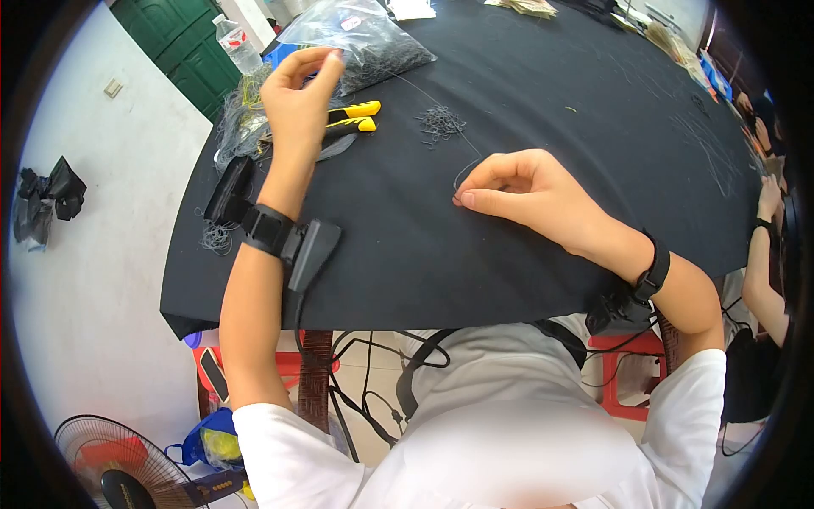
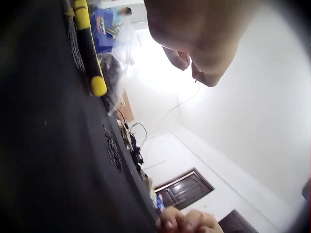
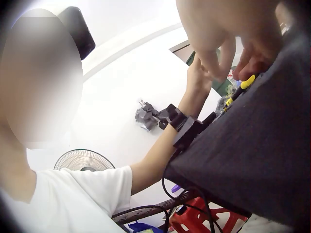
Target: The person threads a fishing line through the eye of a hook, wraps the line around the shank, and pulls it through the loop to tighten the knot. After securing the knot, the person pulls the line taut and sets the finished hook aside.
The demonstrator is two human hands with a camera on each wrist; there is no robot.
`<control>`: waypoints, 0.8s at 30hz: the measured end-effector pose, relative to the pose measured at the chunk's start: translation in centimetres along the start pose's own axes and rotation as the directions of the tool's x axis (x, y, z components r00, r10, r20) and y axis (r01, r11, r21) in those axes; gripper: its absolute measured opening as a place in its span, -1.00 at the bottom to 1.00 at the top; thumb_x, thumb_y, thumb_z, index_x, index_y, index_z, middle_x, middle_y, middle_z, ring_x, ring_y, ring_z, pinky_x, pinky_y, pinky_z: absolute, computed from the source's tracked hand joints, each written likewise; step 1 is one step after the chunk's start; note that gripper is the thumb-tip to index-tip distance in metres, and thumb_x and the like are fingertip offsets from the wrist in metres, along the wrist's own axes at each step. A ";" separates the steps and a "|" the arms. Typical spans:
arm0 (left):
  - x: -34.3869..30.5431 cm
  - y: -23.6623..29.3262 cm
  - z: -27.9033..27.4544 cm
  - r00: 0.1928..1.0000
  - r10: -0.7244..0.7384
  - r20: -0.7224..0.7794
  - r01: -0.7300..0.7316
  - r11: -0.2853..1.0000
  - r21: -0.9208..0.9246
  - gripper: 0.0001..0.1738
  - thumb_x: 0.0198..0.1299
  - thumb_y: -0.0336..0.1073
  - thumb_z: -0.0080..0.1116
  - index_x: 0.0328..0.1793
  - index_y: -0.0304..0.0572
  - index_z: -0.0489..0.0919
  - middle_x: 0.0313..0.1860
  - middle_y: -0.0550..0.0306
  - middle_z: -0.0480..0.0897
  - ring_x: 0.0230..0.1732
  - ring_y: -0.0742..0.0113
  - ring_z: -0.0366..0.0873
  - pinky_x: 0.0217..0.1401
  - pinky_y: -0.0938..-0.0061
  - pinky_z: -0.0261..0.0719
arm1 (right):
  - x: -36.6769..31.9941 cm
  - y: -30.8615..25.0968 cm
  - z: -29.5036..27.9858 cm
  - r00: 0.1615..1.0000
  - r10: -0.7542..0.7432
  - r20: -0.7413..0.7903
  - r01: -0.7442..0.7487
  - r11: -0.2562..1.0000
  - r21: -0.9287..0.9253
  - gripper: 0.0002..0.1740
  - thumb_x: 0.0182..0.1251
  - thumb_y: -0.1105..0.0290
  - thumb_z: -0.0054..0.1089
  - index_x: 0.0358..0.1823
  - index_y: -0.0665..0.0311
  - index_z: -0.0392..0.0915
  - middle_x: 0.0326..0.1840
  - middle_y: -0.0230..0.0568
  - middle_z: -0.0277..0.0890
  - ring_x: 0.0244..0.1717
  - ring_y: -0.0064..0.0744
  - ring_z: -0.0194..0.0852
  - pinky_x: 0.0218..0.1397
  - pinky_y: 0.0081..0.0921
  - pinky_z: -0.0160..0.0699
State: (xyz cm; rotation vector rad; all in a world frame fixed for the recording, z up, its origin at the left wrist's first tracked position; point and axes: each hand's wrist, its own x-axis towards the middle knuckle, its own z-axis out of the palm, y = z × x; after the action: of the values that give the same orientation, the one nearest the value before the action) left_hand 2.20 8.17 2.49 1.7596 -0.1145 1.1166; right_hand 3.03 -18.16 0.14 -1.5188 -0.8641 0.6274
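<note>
My left hand (image 1: 297, 102) is raised over the far left of the table, thumb and forefinger pinching a thin strand (image 2: 183, 102) that trails away in the left wrist view. Lower and to the right, my right hand (image 1: 538, 195) pinches a thin grey cord (image 1: 476, 151) between thumb and fingertips. Between the hands, a loose tangle of grey cord (image 1: 441, 124) lies on the black cloth. Beyond my left hand is a clear plastic bag (image 1: 381, 55) filled with dark strands. Yellow-and-black handles (image 1: 352, 117) of a tool lie beside my left wrist.
A bundle of grey strands (image 1: 242, 127) and a water bottle (image 1: 237, 44) are at the left edge of the black-covered table (image 1: 390, 271). Loose strands (image 1: 708, 148) lie at the right. Another person's arm (image 1: 761, 263) reaches in there. A fan (image 1: 127, 467) stands at lower left.
</note>
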 end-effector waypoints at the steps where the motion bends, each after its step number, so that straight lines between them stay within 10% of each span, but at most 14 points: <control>1: -0.6 1.1 0.9 0.999 -0.018 0.042 0.021 0.997 -0.071 -0.84 0.07 -0.39 0.22 -0.23 -0.32 0.61 -0.30 0.21 0.63 -0.24 0.56 0.52 -0.15 0.67 0.44 | 0.1 0.0 -0.1 0.998 -0.062 -0.015 0.060 0.995 -0.084 -0.81 0.13 0.37 0.21 -0.32 0.36 0.62 -0.34 -0.27 0.60 -0.34 -0.60 0.48 -0.22 -0.65 0.45; 8: -4.2 6.7 3.8 0.905 -0.195 0.377 0.317 0.901 -0.297 -0.83 0.10 -0.45 0.21 -0.17 -0.36 0.60 -0.21 0.12 0.64 -0.16 0.53 0.54 -0.08 0.67 0.45 | -0.2 -0.6 -0.8 0.980 -0.158 -0.117 0.125 0.960 -0.251 -0.85 0.09 0.38 0.27 -0.46 0.33 0.59 -0.52 -0.32 0.56 -0.49 -0.72 0.40 -0.45 -0.70 0.38; 14: -5.2 7.7 4.2 0.889 -0.135 0.437 0.292 0.902 -0.317 -0.82 0.10 -0.46 0.21 -0.16 -0.34 0.61 -0.22 0.13 0.63 -0.15 0.48 0.55 -0.05 0.63 0.46 | 0.1 -0.5 -0.9 0.870 -0.403 -0.285 0.405 0.913 -0.053 -0.82 0.19 0.42 0.18 -0.24 0.33 0.45 -0.31 -0.24 0.54 -0.56 -0.72 0.39 -0.58 -0.81 0.22; 24: -6.0 7.3 4.6 0.858 0.032 0.513 0.147 0.941 -0.304 -0.85 0.12 -0.52 0.14 -0.16 -0.30 0.62 -0.04 0.10 0.52 -0.05 0.36 0.52 0.04 0.52 0.49 | -0.7 -2.0 -0.9 0.954 -0.250 -0.165 0.289 0.914 0.286 -0.74 0.23 0.45 0.11 -0.07 0.35 0.38 -0.21 -0.23 0.49 -0.49 -0.61 0.46 -0.58 -0.77 0.20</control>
State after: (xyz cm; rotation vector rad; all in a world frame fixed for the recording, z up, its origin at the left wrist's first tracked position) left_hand -2.22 -1.37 2.88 1.6920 -0.5425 0.5150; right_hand 3.06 -19.24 2.20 -1.1193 -0.8192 0.4340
